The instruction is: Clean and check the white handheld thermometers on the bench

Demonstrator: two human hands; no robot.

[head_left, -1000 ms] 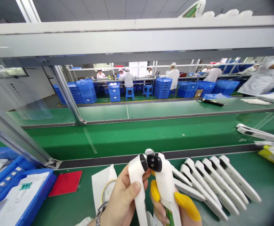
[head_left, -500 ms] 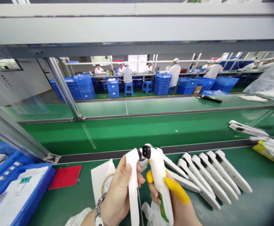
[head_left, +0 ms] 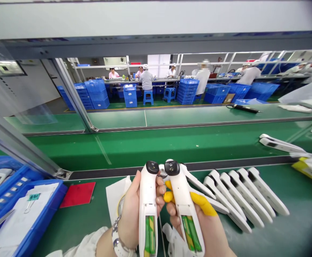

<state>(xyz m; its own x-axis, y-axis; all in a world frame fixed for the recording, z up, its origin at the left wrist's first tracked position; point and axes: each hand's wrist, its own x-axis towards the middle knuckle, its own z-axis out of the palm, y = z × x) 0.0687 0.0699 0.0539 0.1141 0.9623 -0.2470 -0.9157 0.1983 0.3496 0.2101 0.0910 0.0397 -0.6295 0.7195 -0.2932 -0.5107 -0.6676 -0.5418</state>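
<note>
My left hand (head_left: 130,210) is closed around a white handheld thermometer (head_left: 148,192) with a black sensor head. A second thermometer of the same kind (head_left: 181,191) is in my right hand (head_left: 208,228), which wears yellow finger cots (head_left: 202,203). Both are held upright side by side, their battery compartments uncovered and facing me. Green batteries (head_left: 150,235) lie in the left one, and green batteries (head_left: 190,232) in the right one. To the right of my hands, several more white thermometers (head_left: 252,200) lie in a slanted row on the green bench.
At left stands a blue crate (head_left: 42,221) holding papers, near a red card (head_left: 78,194). White paper (head_left: 115,189) and a tape roll (head_left: 120,205) lie beside my left hand. Beyond the bench runs a green conveyor belt (head_left: 172,142) with thermometers (head_left: 281,143) at right. A metal post (head_left: 73,96) rises at left.
Both thermometers have been turned in my hands, so their black heads and battery compartments now face me. The view has shifted slightly.
</note>
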